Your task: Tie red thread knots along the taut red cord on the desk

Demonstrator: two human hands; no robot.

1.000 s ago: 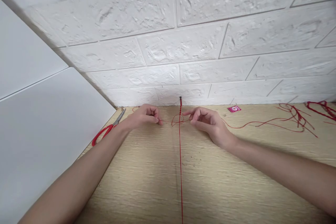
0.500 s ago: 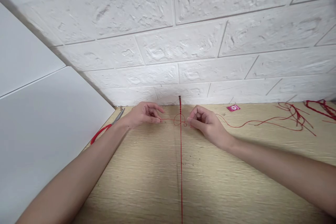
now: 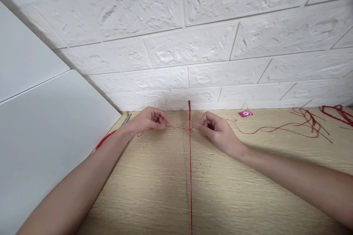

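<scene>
Head view: left forearm [image 3: 82, 181] partly hides scissors [image 3: 105, 138] beside white panel [image 3: 57, 128]

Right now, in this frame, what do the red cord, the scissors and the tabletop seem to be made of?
Red cord: probably textile thread, fine enough to curl into small loops; exact fibre unclear.

Scissors: blade likely steel, being metallic grey; handle perhaps plastic, evenly red. Both partly hidden.

Tabletop: pale, streaky grain suggests wood or wood-look laminate; I can't tell which.
</scene>
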